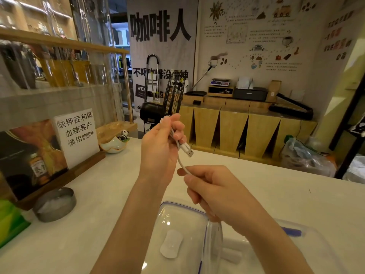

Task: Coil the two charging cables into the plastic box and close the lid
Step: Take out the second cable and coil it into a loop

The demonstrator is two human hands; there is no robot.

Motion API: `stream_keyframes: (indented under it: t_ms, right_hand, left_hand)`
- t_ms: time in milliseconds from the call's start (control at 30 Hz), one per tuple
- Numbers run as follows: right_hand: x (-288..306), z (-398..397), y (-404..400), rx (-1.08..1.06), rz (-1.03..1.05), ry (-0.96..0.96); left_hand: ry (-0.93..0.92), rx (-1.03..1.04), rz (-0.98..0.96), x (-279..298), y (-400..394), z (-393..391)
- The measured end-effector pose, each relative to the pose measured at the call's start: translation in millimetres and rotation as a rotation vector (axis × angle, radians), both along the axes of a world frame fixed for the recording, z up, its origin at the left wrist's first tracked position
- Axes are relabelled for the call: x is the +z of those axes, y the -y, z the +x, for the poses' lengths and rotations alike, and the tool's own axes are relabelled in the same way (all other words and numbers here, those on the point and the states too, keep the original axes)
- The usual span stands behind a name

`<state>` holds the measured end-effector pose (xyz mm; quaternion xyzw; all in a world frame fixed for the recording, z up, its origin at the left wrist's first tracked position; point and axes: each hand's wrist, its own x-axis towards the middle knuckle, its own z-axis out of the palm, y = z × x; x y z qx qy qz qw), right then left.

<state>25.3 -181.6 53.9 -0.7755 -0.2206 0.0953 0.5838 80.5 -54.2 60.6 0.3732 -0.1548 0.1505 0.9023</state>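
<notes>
My left hand (pixel 158 145) is raised above the white counter and grips several folded loops of a white charging cable (pixel 182 162), whose USB plug sticks out to the right of the fingers. The cable drops in a short curve to my right hand (pixel 215 192), which pinches it lower down. Below my arms lies the clear plastic box (pixel 308 252) with a blue clip on its rim; something white shows inside it. Beside it on the left rests the clear lid (pixel 177 216) with a blue seal line. A second cable cannot be made out with certainty.
A round metal tin (pixel 55 204) stands at the left on the counter (pixel 98 224), next to a wooden sign stand (pixel 75 135) and a green packet (pixel 9 224). A small ceramic dish with a panda figure (pixel 116 143) sits farther back. Wooden cabinets stand beyond the counter's far edge.
</notes>
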Motion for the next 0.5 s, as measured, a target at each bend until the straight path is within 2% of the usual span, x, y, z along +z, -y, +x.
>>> stream_keyframes:
  t_ms: [133,200,367,433,500]
  right_hand:
    - [11.9,-1.5,13.0,-0.026,-0.02,0.102]
    - [15.2,-0.6,20.6,-0.072,-0.032,0.181]
    - [20.2,3.8,36.3,-0.12,-0.037,0.463]
    - [21.5,4.2,39.0,-0.111,-0.034,0.562]
    - [22.9,3.4,40.2,-0.097,0.028,0.577]
  left_hand:
    - [0.036,0.165,0.442,-2.5,0.9,-4.0]
    - [0.027,0.167,0.64,-1.3,1.5,-7.2]
    - [-0.014,-0.159,1.107,3.5,2.3,-17.2]
    - [0.005,-0.325,1.153,4.4,1.8,-20.1]
    - [0.015,-0.531,1.059,5.7,-0.3,-21.5]
